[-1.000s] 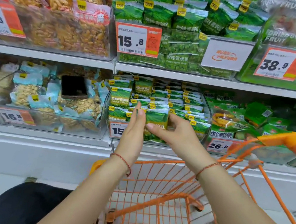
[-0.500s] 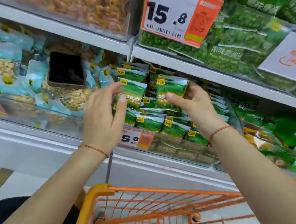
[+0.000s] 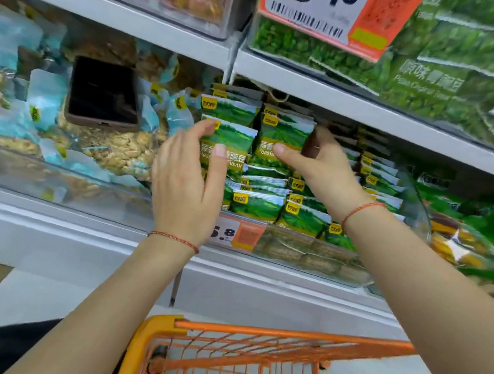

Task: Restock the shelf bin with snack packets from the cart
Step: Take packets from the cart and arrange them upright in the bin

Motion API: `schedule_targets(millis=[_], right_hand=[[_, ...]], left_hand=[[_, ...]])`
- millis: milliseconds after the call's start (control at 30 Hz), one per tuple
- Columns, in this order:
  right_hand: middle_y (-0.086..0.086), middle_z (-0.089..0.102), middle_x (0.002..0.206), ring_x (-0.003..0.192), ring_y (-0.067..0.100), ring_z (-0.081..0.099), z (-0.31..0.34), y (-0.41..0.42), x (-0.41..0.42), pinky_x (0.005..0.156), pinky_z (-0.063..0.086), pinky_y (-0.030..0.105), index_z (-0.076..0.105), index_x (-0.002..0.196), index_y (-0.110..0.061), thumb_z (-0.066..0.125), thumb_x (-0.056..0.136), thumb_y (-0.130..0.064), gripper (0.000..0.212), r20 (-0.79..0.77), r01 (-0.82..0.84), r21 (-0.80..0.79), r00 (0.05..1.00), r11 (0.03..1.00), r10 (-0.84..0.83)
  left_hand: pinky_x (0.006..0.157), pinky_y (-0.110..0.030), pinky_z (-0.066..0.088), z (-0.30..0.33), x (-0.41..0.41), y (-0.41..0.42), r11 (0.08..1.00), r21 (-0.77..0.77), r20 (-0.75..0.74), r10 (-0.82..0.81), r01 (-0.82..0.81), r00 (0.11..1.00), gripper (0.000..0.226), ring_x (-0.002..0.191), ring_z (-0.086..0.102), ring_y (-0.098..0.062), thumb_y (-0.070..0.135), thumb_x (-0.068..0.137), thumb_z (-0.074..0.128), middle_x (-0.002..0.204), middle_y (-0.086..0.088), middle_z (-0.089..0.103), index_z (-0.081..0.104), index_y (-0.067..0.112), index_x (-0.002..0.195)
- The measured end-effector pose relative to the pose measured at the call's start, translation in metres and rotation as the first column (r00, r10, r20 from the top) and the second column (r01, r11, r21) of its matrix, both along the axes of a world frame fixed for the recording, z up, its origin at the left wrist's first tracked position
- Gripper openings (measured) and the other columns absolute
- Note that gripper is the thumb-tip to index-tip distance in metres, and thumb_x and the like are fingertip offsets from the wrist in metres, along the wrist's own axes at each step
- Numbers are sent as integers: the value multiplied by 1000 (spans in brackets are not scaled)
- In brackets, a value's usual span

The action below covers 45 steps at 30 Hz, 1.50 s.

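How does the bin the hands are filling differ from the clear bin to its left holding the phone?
The clear plastic bin of green pea packets holds packets standing in neat rows; the clear bin of pale blue nut packets holds a loose heap. A dark phone lies on the blue heap; none lies on the green. Both hands work at the green bin. Both share one shelf.

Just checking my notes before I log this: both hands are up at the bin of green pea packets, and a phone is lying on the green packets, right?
Not quite. The phone lies on the pale blue nut packets in the bin to the left, not on the green pea packets. The head view shows it. The rest stands: the left hand and right hand are both up at the green packets.
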State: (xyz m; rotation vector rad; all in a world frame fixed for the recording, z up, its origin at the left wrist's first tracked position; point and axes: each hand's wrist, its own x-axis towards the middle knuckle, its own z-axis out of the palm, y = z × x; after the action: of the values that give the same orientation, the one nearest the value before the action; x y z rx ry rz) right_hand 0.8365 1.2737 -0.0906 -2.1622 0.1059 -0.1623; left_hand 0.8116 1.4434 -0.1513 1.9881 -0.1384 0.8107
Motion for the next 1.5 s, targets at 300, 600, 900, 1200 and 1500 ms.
schedule_targets(millis=[300, 600, 900, 1200, 1500], right_hand=[[-2, 52, 113, 94, 15, 62, 0, 7, -13, 81, 49, 28, 49, 121, -30, 70, 85, -30, 42, 202, 75, -135, 978, 988, -46], [3, 30, 147, 117, 23, 49, 4, 14, -7, 83, 37, 22, 34, 146, -29, 61, 87, -29, 65, 126, 55, -482, 992, 875, 7], [5, 18, 157, 128, 27, 43, -3, 19, -11, 94, 40, 33, 25, 150, -27, 50, 92, -36, 64, 61, 41, -545, 998, 837, -10], [5, 16, 158, 106, 29, 55, 3, 15, -23, 89, 43, 33, 21, 150, -34, 53, 92, -36, 66, 79, 19, -452, 997, 892, 18], [10, 18, 159, 144, 27, 21, -7, 13, -35, 113, 28, 42, 16, 153, -26, 45, 99, -32, 61, 61, -11, -535, 997, 845, 52]], left_hand=[[95, -21, 30, -3, -1, 2, 1000, 29, 1, -1, 1, 1000, 38, 115, 45, -14, 30, 97, 39, 123, 0, 57, 52, 11, 127], [104, -29, 28, -8, 3, 7, 983, 182, -9, -3, 5, 1000, 39, 124, 39, -20, 17, 92, 51, 136, -5, 49, 55, 18, 131], [107, -34, 26, -8, 3, 8, 985, 163, -60, -49, 58, 997, 38, 131, 36, -29, 15, 93, 48, 147, -8, 40, 60, 24, 128], [115, -35, 23, 3, -7, 18, 977, -88, -153, -208, 196, 966, 47, 141, 21, -8, 22, 92, 49, 156, 0, 23, 46, 27, 139], [113, -22, 1, -7, -13, 23, 933, 265, -211, -188, 242, 959, 53, 146, 5, -16, 35, 96, 30, 159, -3, 13, 34, 18, 146]])
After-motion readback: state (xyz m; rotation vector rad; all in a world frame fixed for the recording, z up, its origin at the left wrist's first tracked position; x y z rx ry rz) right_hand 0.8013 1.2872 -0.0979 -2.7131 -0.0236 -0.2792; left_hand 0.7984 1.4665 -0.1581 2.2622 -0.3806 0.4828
